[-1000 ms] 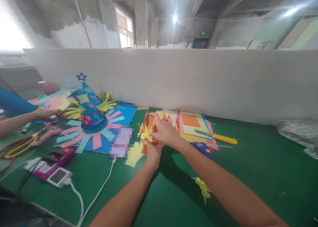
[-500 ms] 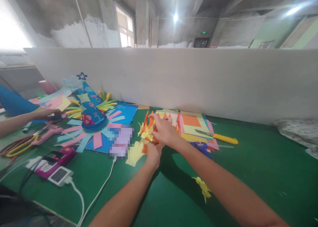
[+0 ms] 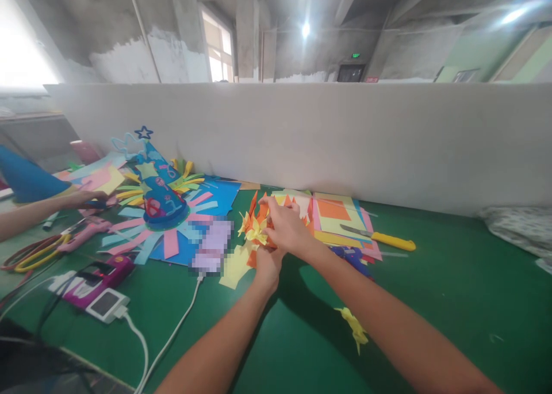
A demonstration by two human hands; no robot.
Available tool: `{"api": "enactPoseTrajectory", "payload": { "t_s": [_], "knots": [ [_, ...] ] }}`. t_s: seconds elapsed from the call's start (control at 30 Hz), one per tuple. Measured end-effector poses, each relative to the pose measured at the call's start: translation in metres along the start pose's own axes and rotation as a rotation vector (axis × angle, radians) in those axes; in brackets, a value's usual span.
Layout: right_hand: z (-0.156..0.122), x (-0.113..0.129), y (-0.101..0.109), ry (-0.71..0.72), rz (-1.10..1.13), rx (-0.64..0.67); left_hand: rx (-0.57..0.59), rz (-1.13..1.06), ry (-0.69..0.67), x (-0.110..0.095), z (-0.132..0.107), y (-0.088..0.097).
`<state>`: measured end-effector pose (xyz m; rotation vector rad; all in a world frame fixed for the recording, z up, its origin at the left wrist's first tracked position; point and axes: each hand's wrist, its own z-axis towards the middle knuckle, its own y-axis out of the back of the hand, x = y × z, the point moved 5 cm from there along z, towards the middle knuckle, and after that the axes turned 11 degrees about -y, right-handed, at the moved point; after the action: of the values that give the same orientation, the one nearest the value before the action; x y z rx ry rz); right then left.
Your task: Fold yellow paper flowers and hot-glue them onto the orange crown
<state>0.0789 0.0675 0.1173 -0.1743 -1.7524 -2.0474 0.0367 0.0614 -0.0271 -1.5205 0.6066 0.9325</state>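
Both my hands meet at an orange spiky paper piece [image 3: 257, 211] over the green table [image 3: 431, 302]. My left hand [image 3: 266, 266] grips it from below, fingers curled around its base. My right hand [image 3: 285, 227] closes over its top, fingers pinched on the orange paper. A small yellow paper flower [image 3: 255, 231] is stuck on the piece's left side. A yellow paper cut-out [image 3: 235, 266] lies flat just left of my left hand.
A stack of coloured paper sheets [image 3: 334, 218] and a yellow-handled knife [image 3: 386, 241] lie behind. A blue decorated cone hat [image 3: 157, 190] stands left on paper strips. Another person's hand [image 3: 84, 198], a glue gun [image 3: 101, 274], a charger and cables [image 3: 107, 305] are far left. A yellow flower [image 3: 354, 326] lies near.
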Motion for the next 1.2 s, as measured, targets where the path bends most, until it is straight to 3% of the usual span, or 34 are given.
{"api": "enactPoseTrajectory", "payload": {
  "t_s": [0.37, 0.77, 0.9, 1.0, 1.13, 1.2],
  "knots": [
    [0.000, 0.003, 0.003, 0.016, -0.016, -0.057, 0.121, -0.033, -0.084, -0.016, -0.003, -0.012],
    [-0.003, 0.009, 0.006, 0.043, -0.071, -0.123, 0.145, -0.088, -0.114, -0.025, -0.004, -0.015],
    [-0.013, 0.011, 0.018, 0.144, -0.083, -0.174, 0.144, -0.116, -0.102, -0.029, -0.002, -0.016],
    [-0.026, -0.003, 0.032, 0.233, -0.029, -0.255, 0.139, -0.166, -0.108, -0.037, -0.001, -0.018],
    [-0.041, -0.047, 0.051, 0.170, 0.036, -0.418, 0.109, -0.268, -0.075, -0.040, 0.003, -0.015],
    [-0.047, -0.068, 0.054, 0.132, 0.061, -0.428, 0.103, -0.276, -0.049, -0.039, 0.005, -0.013]
  ]
}}
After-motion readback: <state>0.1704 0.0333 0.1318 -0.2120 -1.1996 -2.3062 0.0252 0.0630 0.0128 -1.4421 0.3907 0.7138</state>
